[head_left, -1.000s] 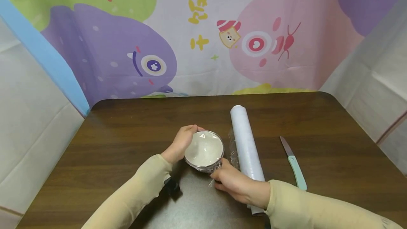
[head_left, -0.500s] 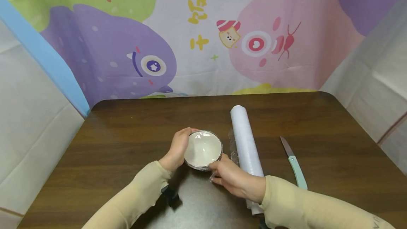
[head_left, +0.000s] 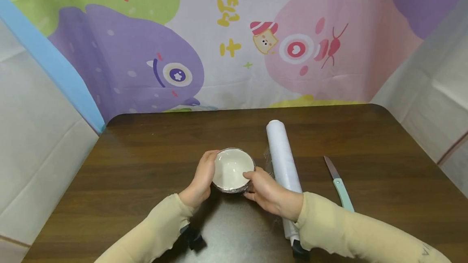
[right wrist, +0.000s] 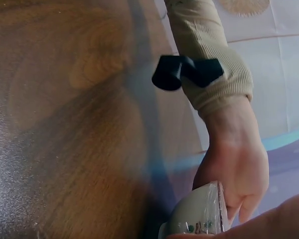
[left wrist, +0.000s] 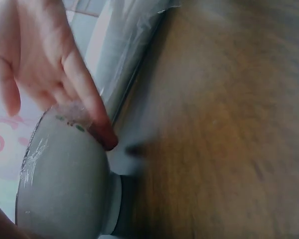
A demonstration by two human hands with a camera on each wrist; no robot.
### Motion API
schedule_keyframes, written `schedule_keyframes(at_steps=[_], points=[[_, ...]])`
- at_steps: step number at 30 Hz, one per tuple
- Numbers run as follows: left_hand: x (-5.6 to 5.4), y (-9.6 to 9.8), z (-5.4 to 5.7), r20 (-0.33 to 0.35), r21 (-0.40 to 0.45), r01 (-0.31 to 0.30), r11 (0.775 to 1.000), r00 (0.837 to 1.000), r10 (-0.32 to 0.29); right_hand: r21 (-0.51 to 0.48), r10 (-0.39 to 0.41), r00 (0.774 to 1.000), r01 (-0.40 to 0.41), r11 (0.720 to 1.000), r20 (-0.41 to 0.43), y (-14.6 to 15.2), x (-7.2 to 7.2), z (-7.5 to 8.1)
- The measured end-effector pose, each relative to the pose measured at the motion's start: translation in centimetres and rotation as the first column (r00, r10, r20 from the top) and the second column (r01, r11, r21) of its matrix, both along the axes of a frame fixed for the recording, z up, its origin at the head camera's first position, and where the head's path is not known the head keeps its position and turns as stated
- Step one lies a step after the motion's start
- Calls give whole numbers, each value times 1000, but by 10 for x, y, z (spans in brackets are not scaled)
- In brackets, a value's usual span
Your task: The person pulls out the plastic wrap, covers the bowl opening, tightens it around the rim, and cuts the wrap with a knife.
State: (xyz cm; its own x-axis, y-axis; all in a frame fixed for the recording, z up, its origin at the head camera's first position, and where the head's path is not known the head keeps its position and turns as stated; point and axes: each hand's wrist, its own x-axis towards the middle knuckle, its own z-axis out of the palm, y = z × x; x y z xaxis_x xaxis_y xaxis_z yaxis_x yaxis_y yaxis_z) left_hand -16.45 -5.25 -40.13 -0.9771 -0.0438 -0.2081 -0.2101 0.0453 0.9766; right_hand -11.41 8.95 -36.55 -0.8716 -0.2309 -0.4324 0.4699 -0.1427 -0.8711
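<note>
Clear plastic wrap covers a white bowl, its film glossy across the mouth. Small green and red marks decorate the outer wall, visible in the left wrist view. My left hand holds the bowl's left side, wrapped along the wall. On the right, my right hand has its thumb over the rim and its fingers against the outside wall. In the left wrist view, that right hand spans the rim, one fingertip low on the wall. The right wrist view catches the left hand behind the bowl.
A roll of plastic wrap lies lengthwise right of the bowl, a loose film edge along its left side. Farther right is a knife with a mint-green handle, partly behind the right sleeve. A cartoon-printed cloth hangs behind the dark wooden table.
The right hand has gone from pinching loose film at the bowl's lower right to laying its thumb over the rim. The left hand has slid slightly down the bowl's left side.
</note>
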Motion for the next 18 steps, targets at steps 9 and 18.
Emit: schedule_keyframes(at_steps=[9, 18], points=[[15, -4, 6, 70, 74, 35, 997, 997, -41, -34, -38, 999, 38, 999, -3, -6, -9, 0], [30, 7, 14, 57, 140, -14, 990, 998, 6, -38, -145, 989, 145, 989, -4, -15, -21, -4]])
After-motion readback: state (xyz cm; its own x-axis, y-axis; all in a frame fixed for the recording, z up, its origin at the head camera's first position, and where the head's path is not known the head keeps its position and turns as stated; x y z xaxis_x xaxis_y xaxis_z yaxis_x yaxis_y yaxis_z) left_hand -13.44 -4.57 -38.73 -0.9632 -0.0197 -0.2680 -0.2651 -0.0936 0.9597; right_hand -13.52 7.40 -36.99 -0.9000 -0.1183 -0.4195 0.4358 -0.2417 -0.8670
